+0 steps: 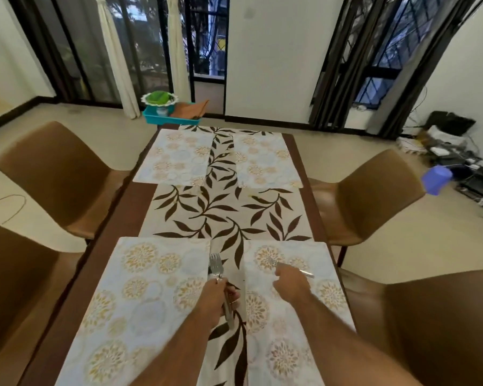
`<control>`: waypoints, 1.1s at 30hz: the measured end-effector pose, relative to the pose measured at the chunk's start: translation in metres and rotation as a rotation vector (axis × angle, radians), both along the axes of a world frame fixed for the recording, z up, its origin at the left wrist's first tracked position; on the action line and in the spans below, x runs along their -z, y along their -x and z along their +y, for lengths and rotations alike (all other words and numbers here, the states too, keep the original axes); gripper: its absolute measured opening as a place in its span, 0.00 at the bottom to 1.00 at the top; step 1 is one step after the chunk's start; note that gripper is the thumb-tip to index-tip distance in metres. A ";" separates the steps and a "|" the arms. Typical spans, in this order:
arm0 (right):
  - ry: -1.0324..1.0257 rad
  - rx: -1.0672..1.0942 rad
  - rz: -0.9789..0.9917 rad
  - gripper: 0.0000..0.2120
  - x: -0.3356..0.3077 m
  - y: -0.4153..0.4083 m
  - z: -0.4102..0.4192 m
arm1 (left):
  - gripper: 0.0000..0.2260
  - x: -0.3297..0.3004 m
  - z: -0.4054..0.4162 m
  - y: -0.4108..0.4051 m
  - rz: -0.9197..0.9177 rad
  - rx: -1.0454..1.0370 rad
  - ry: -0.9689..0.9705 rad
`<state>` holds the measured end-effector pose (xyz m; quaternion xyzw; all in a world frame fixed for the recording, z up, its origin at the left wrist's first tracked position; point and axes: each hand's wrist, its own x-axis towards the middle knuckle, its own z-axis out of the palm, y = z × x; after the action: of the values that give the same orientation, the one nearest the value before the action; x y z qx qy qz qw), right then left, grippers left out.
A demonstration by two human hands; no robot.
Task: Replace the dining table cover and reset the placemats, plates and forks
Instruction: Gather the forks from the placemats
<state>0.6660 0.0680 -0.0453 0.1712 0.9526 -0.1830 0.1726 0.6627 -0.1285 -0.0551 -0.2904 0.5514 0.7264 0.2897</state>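
Left grip (216, 295) clutching forks (214, 265), right grip (290, 284) seemingly pinching blurred fork (304, 271)

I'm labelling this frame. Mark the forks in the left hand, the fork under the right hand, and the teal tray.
Forks (214, 267): head view, on the tines above the left hand.
Fork (306, 272): head view, on the handle beyond the right hand.
Tray (154, 117): head view, on its front wall.
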 end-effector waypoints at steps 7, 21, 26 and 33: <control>-0.101 -0.081 -0.068 0.22 0.041 0.022 0.089 | 0.06 -0.002 0.060 -0.001 -0.047 -0.100 -0.053; -0.207 -0.209 -0.113 0.16 0.072 0.004 0.109 | 0.06 -0.012 0.073 -0.021 -0.030 -0.128 0.005; -0.131 -0.184 -0.160 0.16 0.087 -0.014 0.107 | 0.10 -0.018 0.076 -0.030 -0.026 -0.120 0.017; -0.039 0.006 -0.077 0.13 0.074 -0.023 0.097 | 0.13 -0.018 0.072 -0.045 -0.045 -0.110 0.001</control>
<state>0.6887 0.1652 -0.1197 0.1843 0.9482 -0.1582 0.2049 0.7079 -0.0567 -0.0376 -0.3365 0.5283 0.7343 0.2616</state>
